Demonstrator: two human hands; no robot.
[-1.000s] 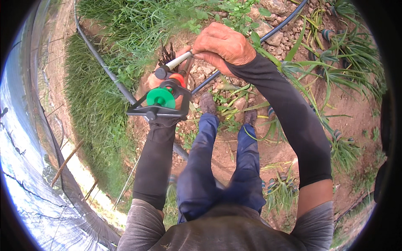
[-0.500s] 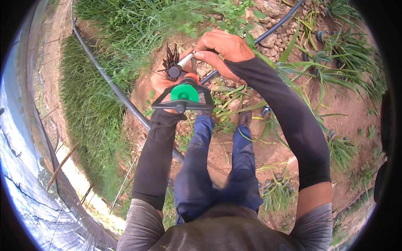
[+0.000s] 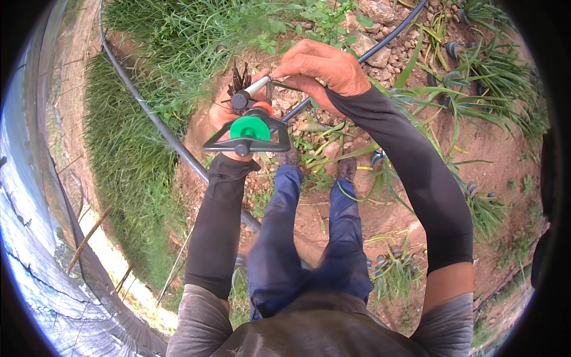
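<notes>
L hand (image 3: 219, 115), pt hidden, holds green-disc tool (image 3: 250, 128); R hand (image 3: 327, 68) at white tube (image 3: 258, 87) tip, can't tell if gripping.

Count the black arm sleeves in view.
2: the left sleeve covers the left forearm, behind the left hand holding a green-and-black device; the right sleeve runs up the right arm from the wrist.

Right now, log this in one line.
left hand: holds black-framed green-disc device; right hand: at tip of white tube; dark spiky bundle: beside tube
</notes>
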